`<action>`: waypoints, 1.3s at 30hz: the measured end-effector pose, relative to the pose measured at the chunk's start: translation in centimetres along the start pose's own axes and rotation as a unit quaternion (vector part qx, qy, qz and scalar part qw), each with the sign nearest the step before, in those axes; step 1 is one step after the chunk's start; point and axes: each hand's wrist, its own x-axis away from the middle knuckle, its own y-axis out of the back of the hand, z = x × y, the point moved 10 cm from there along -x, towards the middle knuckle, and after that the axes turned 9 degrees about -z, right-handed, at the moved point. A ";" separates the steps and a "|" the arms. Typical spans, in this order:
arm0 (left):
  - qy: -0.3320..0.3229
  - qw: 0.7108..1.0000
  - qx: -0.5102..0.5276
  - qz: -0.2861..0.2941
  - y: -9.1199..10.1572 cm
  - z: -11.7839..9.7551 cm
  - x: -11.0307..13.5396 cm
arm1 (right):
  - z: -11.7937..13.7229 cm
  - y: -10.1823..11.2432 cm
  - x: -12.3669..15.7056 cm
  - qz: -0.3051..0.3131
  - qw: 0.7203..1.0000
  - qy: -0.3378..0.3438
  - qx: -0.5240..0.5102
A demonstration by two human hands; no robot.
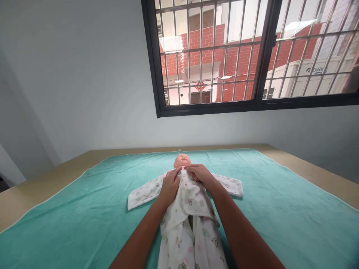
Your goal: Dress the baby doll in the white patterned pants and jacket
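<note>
A baby doll point(183, 159) lies on its back, head toward the wall, dressed in a white printed baby jacket point(190, 201) with both sleeves spread sideways. Matching printed trousers point(182, 243) cover its legs. At the neckline, my left hand point(170, 184) has its fingers closed on the jacket's left front edge. Opposite it, my right hand point(200, 175) is bent at the collar, its fingers pinching the cloth just below the doll's chin. The fingertips and any fastener between them are too small to make out.
A teal blanket point(84, 220) covers most of the wooden table point(314, 170), whose bare edges show at the sides and back. Behind it stands a pale wall point(98, 93) with a dark-framed, barred window point(213, 106).
</note>
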 end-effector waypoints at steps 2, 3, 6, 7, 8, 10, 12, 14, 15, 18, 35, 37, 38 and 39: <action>-0.004 1.000 0.006 -0.003 0.0 0.0 0.0 | -0.1 0.2 0.0 -0.008 1.000 0.002 0.003; -0.010 1.000 0.014 -0.006 0.0 -0.1 -0.1 | -0.1 0.4 -0.1 -0.013 1.000 0.003 0.007; -0.028 0.998 0.044 -0.028 0.3 -0.3 -0.1 | 0.1 0.6 -0.3 -0.027 0.999 0.011 0.033; -0.028 0.998 0.051 -0.038 0.5 -0.2 -0.1 | 0.2 0.6 -0.3 -0.033 0.998 0.015 0.048; -0.024 0.997 0.054 -0.045 0.6 -0.1 0.0 | 0.4 0.6 -0.4 -0.042 0.997 0.021 0.067; -0.019 0.997 0.059 -0.051 1.0 -0.1 0.4 | 1.2 0.5 -0.1 -0.070 0.991 0.043 0.108; -0.020 0.997 0.061 -0.042 1.3 -0.4 1.3 | 2.3 0.3 1.0 -0.101 0.982 0.069 0.145; -0.031 0.997 0.059 -0.024 1.7 -1.0 2.7 | 3.3 -0.1 3.0 -0.116 0.971 0.106 0.182; -0.038 0.997 0.058 -0.014 2.0 -1.3 3.4 | 3.9 -0.4 4.4 -0.118 0.963 0.136 0.202; -0.053 0.997 0.057 0.005 2.5 -2.0 5.4 | 5.5 -1.1 9.1 -0.113 0.925 0.258 0.254; -0.120 0.982 -0.016 0.143 1.7 -6.4 9.0 | 5.5 -1.6 17.1 -0.073 0.841 0.372 0.386; -0.122 0.982 -0.043 0.141 1.7 -6.5 9.1 | 5.2 -1.3 17.0 -0.066 0.847 0.348 0.397; -0.125 0.982 -0.057 0.131 1.8 -6.5 9.1 | 5.1 -1.2 16.9 -0.065 0.849 0.337 0.401; -0.133 0.981 -0.072 0.119 1.9 -6.7 9.1 | 4.9 -1.2 16.9 -0.064 0.849 0.331 0.407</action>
